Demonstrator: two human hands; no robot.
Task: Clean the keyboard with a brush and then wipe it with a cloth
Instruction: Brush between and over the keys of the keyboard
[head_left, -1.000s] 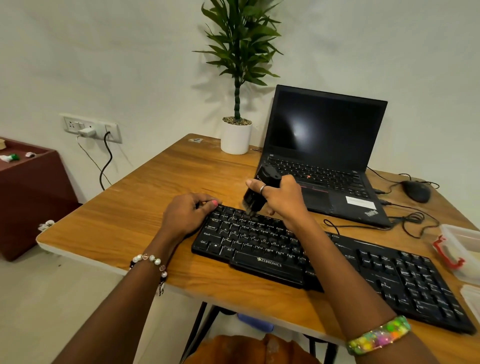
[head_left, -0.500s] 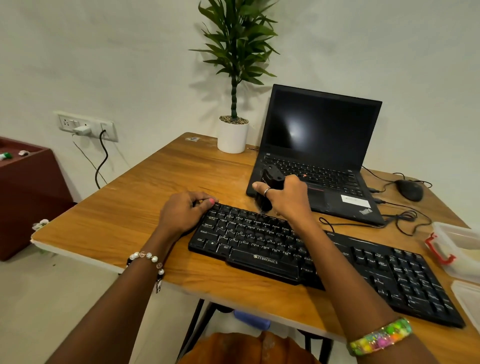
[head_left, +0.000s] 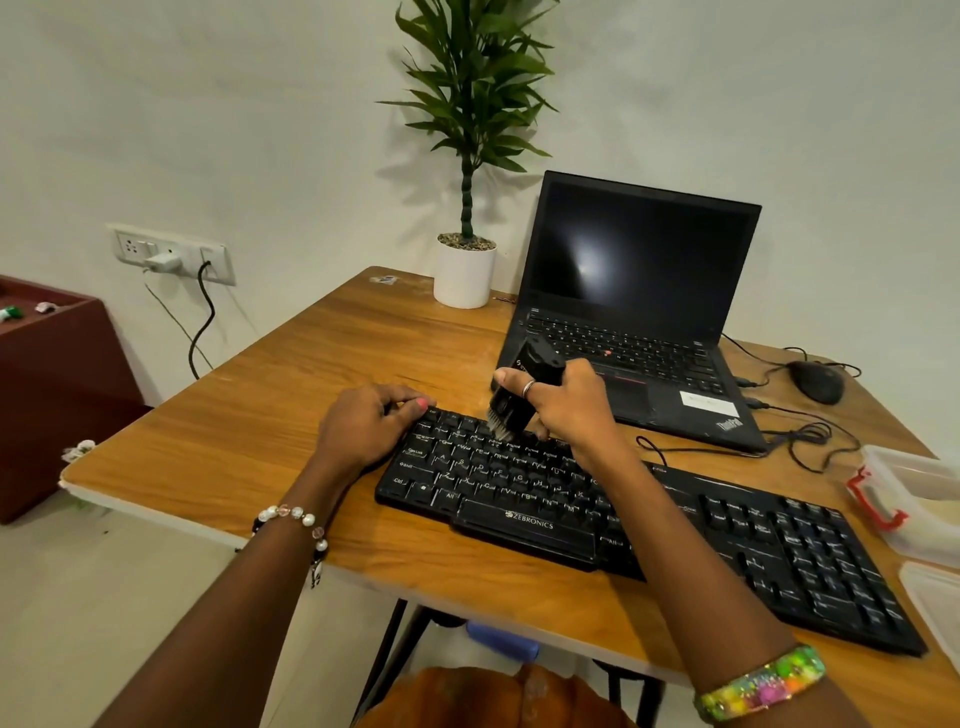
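A black Zebronics keyboard (head_left: 524, 525) lies slanted across the near part of the wooden table (head_left: 291, 410). My right hand (head_left: 569, 405) is closed around a black brush (head_left: 511, 410), bristles down on the upper key rows near the keyboard's left end. My left hand (head_left: 366, 421) rests curled on the keyboard's top left corner, fingers on its edge, holding it in place. No cloth is in view.
An open black laptop (head_left: 639, 312) stands behind the keyboard, with a white potted plant (head_left: 465, 270) to its left. A black mouse (head_left: 815, 382) and tangled cables lie at the right. A clear plastic container with a red clip (head_left: 914, 499) sits at the right edge.
The brush went up toward the keyboard's back edge, then came back down onto the upper key rows. My left hand stayed on the corner.
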